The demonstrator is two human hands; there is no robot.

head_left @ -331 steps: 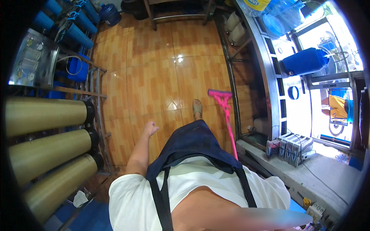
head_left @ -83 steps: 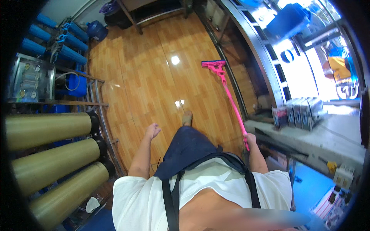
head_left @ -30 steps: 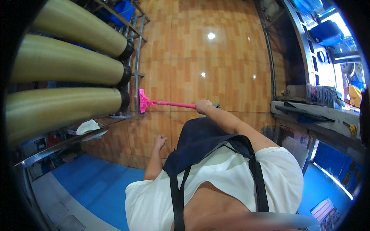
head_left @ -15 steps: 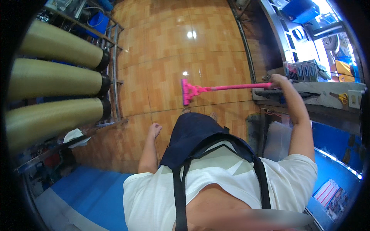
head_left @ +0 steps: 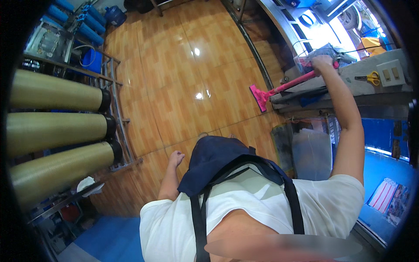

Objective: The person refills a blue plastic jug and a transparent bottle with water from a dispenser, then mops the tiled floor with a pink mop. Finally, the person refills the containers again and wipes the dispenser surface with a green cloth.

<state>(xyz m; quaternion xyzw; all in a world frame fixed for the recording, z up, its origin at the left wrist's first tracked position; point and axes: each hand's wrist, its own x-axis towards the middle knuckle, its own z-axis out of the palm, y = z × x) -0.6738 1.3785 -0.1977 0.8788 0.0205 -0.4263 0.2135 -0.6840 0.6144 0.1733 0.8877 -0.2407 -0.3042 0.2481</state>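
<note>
The pink mop (head_left: 293, 82) slants across the left end of the grey table (head_left: 362, 89), its head over the right edge of the wood-patterned floor (head_left: 174, 78); whether head and floor touch, I cannot tell. The right hand (head_left: 322, 63) has its fingers closed around the handle near the upper end. The left hand (head_left: 176, 158) hangs over the floor, fingers loosely curled, gripping nothing visible. Yellow-handled scissors (head_left: 373, 78) lie toward the table's right end, beside a switch plate (head_left: 391, 73). Tan cylinders (head_left: 56, 129) line the floor's left edge.
</note>
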